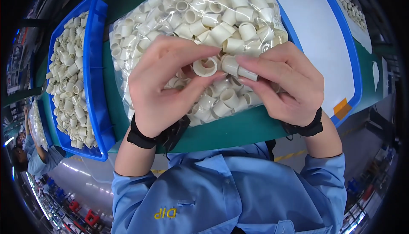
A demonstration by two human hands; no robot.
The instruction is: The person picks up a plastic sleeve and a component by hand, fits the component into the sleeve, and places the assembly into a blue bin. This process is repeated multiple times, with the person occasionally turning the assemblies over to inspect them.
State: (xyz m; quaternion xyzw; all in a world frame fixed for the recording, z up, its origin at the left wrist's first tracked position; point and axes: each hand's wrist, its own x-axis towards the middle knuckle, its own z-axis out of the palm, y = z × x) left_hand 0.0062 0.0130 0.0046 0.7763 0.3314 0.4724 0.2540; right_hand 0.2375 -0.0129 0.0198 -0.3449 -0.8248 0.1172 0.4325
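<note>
Above a clear plastic bag (142, 14) packed with cream-white pipe fittings, both my hands meet near the middle. My left hand (155, 82) pinches a short white pipe fitting (197, 68) between thumb and fingers, its round open end showing. Close to its right, my right hand (292, 78) grips a narrower, stepped white fitting (230, 65) by its thin end, between thumb and forefinger. The wide end of that piece points toward the left one. Whether the two fittings touch is hard to tell. Black bands wrap both wrists.
A blue bin (97, 85) heaped with small white fittings stands on the left. To the right lies a blue tray (357, 63) lined with a white sheet and orange tape. The table top (221, 134) is green. Another person (40, 159) is at the far left.
</note>
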